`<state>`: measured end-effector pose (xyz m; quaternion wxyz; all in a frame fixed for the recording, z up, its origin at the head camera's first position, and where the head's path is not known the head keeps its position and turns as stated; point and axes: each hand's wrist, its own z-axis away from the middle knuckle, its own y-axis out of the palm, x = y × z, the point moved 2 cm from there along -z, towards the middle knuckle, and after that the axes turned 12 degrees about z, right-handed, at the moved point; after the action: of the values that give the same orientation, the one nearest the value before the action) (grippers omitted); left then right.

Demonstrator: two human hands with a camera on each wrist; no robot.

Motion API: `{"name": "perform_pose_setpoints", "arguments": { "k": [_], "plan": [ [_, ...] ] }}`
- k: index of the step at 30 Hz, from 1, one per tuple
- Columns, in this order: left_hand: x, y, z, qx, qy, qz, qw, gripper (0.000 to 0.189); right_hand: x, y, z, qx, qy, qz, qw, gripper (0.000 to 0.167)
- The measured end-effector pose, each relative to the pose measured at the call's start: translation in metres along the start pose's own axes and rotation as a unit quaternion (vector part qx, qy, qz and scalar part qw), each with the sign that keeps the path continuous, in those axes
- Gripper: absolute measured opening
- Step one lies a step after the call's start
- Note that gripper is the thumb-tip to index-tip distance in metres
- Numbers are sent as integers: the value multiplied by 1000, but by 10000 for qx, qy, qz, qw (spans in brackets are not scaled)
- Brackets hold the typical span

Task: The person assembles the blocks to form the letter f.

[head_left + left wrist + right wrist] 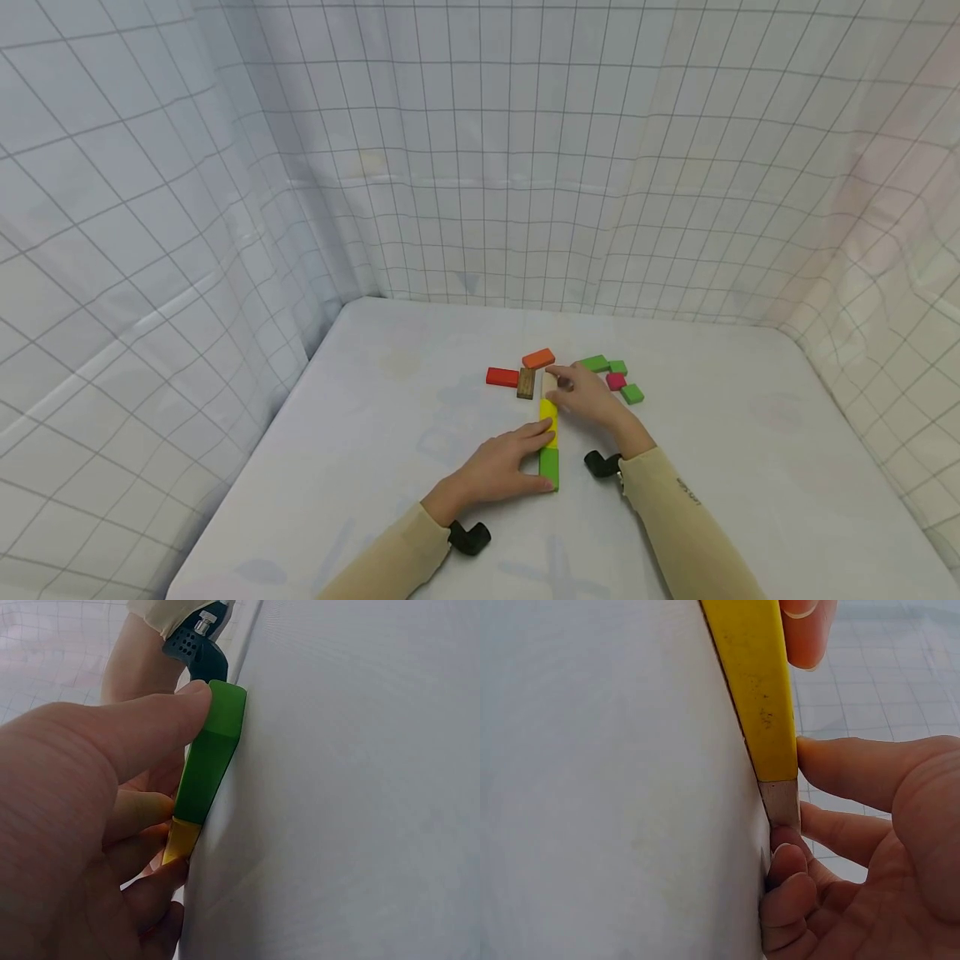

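Note:
A straight row of blocks lies on the white table, running away from me: a green block [549,469] nearest, then yellow [548,409], then a whitish block [550,382] at the far end. My left hand [497,468] spans the near part. Its thumb touches the near end of the green block [206,772], and its fairly straight fingers rest along the yellow. My right hand [591,398] pinches the whitish block [781,801], thumb at its joint with the yellow block [757,697] and curled fingers around the far end.
Left of the row's far end lie a brown block [526,383], a red block [502,377] and an orange block [538,358]. Beyond my right hand are a longer green block [595,363], two small green blocks [633,393] and a pinkish-red block [616,381]. Gridded curtains [525,167] surround the table.

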<state>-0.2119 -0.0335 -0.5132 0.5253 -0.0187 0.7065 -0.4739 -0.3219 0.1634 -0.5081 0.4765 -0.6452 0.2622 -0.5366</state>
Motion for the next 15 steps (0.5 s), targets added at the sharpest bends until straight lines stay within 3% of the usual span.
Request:
{"name": "perform_pose_setpoints", "arguments": {
  "k": [15],
  "plan": [
    [-1, 2, -3, -15, -93, -10, 10000, 78, -4, 1, 2, 5, -58, -265, 9996, 54]
  ]
}}
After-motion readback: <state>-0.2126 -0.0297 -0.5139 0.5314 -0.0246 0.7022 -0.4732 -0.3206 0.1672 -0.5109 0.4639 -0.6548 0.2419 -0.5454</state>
